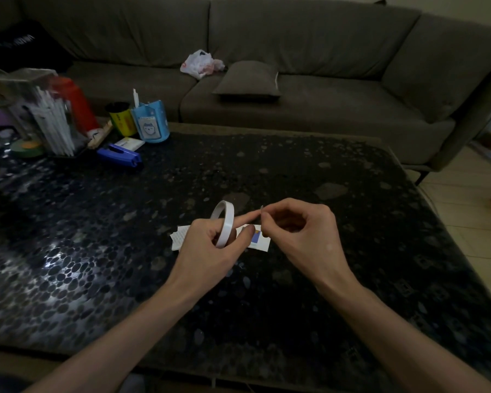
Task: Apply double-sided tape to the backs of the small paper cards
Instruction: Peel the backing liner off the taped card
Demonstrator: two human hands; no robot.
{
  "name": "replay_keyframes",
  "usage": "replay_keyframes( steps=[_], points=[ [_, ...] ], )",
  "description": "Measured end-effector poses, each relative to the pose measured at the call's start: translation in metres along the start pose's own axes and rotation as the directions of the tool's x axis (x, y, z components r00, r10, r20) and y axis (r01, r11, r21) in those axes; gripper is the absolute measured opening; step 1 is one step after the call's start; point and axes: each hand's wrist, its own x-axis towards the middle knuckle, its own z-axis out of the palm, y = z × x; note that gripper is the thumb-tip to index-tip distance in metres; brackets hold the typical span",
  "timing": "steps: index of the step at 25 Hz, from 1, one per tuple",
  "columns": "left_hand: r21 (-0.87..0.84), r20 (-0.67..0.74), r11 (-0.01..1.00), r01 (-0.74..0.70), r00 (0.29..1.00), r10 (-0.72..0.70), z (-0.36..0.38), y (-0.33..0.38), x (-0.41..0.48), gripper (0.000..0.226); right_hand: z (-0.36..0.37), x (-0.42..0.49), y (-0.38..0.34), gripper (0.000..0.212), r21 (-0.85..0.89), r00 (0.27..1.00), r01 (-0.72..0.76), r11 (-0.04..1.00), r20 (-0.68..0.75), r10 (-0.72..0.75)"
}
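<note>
- In the upper left of the frame we see a clear holder [40,114] of white sticks, a red bottle [77,104], a yellow cup [123,123], a blue pot [150,124] and a blue stapler [119,156] on the dark pebbled worktop [97,236].
- Along the top, a plastic bag [200,63] and a cushion [248,79] lie on the grey sofa [323,38].
- At centre, a printed card [179,236] lies flat on the worktop, partly under the left hand [207,248].
- That hand's grip is curled round the white tape roll [224,222], which stands on edge. The index finger points right and seems to pass through the ring.
- A patterned card [257,241], blue and orange, lies flat beneath the fingertips.
- The right hand [304,234] has its grip pinched on the tape end [262,209], at the left index fingertip.
</note>
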Motion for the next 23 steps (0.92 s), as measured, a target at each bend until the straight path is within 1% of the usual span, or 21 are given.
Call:
replay_keyframes(
  steps=[5, 9, 16, 19, 23],
  points=[
    [0.007, -0.019, 1.000, -0.023, 1.000, 0.023, 0.0002, -0.0008, -0.0003, 0.026, -0.0006, 0.0001, -0.0025, 0.011, 0.013, 1.000, -0.002, 1.000, 0.016, 0.001],
    [0.005, 0.008, 1.000, -0.020, 1.000, 0.020, 0.0000, -0.0008, 0.0001, 0.027, 0.0001, 0.0005, -0.0010, 0.009, -0.007, 1.000, -0.004, 1.000, 0.010, 0.004],
    [0.013, -0.028, 1.000, -0.018, 0.999, 0.018, 0.0000, 0.0003, 0.0003, 0.027, -0.0006, 0.0004, -0.0005, 0.014, -0.010, 1.000, 0.007, 1.000, 0.022, -0.007],
    [0.006, 0.005, 1.000, -0.009, 1.000, 0.009, 0.0005, 0.0042, 0.0005, 0.028, -0.0010, 0.0002, -0.0005, 0.013, -0.012, 1.000, 0.014, 1.000, 0.020, -0.014],
    [0.005, 0.007, 1.000, -0.012, 1.000, 0.012, -0.0005, 0.0041, 0.0002, 0.028, -0.0007, 0.0001, -0.0005, 0.012, -0.033, 1.000, 0.012, 0.999, 0.014, -0.012]
  ],
)
